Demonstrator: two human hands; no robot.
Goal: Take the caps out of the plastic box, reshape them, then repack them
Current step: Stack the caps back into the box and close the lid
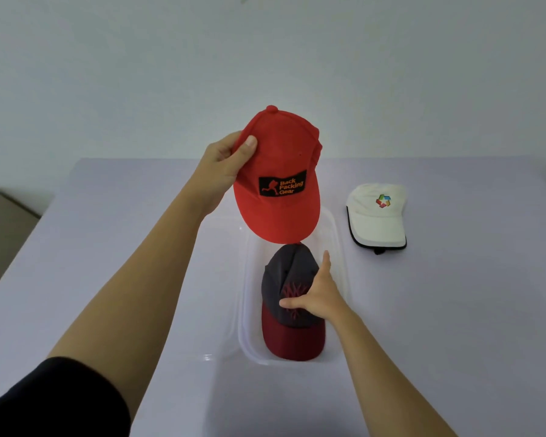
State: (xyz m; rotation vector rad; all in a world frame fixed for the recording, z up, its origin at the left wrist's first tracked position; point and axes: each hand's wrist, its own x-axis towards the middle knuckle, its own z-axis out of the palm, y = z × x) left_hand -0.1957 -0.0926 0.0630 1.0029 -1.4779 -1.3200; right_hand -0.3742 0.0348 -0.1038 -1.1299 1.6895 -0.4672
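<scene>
One soft, domed red cap [278,146]

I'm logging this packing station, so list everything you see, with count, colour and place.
red cap: one, red with black patch, held above the box
grey cap: one, dark grey with maroon brim, in the box
white cap: one, white, on the table right of the box
plastic box: one, clear, on the table
table: one, pale lilac
left hand: grips the red cap's crown
right hand: rests on the grey cap

Pale lilac table [108,247] — clear plastic box [336,234], white cap [375,216] beside it
</scene>
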